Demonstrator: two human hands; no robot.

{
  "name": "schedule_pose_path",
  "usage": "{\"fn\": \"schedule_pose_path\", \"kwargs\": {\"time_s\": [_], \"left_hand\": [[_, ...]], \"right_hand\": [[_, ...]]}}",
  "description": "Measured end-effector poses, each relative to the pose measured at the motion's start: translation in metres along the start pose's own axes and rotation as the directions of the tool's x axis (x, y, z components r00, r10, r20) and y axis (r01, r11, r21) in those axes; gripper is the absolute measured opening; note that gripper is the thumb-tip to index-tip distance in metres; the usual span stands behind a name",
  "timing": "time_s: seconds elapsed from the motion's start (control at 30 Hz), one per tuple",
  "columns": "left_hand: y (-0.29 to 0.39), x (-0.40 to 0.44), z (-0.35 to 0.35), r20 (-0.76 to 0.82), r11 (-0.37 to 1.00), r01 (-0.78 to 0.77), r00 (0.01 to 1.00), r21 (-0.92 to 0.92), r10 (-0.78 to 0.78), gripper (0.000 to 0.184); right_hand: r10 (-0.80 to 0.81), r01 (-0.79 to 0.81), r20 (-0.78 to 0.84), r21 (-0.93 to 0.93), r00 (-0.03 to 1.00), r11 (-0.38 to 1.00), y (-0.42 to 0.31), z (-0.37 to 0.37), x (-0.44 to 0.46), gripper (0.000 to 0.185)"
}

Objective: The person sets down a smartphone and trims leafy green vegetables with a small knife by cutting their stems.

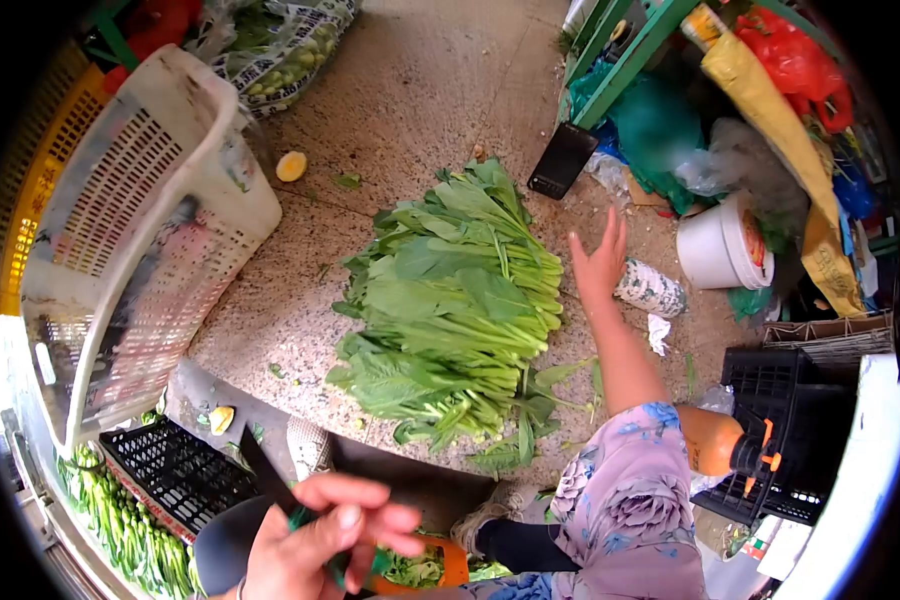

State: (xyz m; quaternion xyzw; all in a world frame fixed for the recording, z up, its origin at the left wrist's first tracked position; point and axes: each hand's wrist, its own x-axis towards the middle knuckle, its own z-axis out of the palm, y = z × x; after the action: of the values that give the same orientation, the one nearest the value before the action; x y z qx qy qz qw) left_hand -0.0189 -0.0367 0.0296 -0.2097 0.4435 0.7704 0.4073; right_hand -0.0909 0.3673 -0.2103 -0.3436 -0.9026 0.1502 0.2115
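A big pile of leafy greens (pixel 450 300) lies on the speckled floor, its pale stems pointing right. My right hand (pixel 600 265) is above the floor just right of the stems, fingers spread and holding nothing. Beside its wrist lies a white-and-green patterned cylinder (pixel 652 288), perhaps a roll. Low in the view, near my body, my left hand (pixel 320 530) grips a knife (pixel 265 468) with a dark blade angled up to the left. Bits of green, apparently its handle, show between the fingers, some of which are loosely extended.
A white plastic basket (pixel 100 330) stands left, a black crate (pixel 175 470) below it. A dark phone-like slab (pixel 562 160) leans by the green frame (pixel 635 65). At right are a white bucket (pixel 710 248) and an orange spray bottle (pixel 710 440). An orange container (pixel 454 565) holds leaves.
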Motion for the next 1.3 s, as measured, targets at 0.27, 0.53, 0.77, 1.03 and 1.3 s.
{"fn": "schedule_pose_path", "kwargs": {"time_s": [0.27, 0.53, 0.77, 1.03, 1.3], "left_hand": [[-0.020, 0.003, -0.020, 0.101, 0.982, -0.100, 0.991, 0.157, 0.085, 0.027], [-0.105, 0.032, -0.045, 0.314, 0.458, -0.461, 0.878, 0.760, 0.362, 0.044], [-0.149, -0.029, -0.049, 0.434, -0.057, -0.431, 0.884, 0.901, 0.172, 0.072], [-0.143, -0.032, -0.066, 0.538, -0.100, -0.529, 0.826, 0.843, 0.168, 0.090], [-0.115, 0.007, -0.084, 0.410, -0.113, -0.399, 0.907, 0.910, 0.098, 0.063]], "right_hand": [[-0.122, -0.057, 0.332, 0.482, 0.935, 0.875, -0.052, -0.105, -0.153, 0.053], [-0.190, -0.555, 0.735, 0.631, 0.651, 0.542, -0.141, -0.240, -0.289, 0.053], [0.035, -0.756, 0.767, 0.623, 0.641, 0.199, -0.147, -0.236, -0.371, 0.033], [0.234, -0.738, 0.710, 0.673, 0.665, 0.056, -0.139, -0.216, -0.368, 0.020], [0.294, -0.623, 0.552, 0.642, 0.780, 0.447, -0.106, -0.128, -0.283, 0.024]]}}
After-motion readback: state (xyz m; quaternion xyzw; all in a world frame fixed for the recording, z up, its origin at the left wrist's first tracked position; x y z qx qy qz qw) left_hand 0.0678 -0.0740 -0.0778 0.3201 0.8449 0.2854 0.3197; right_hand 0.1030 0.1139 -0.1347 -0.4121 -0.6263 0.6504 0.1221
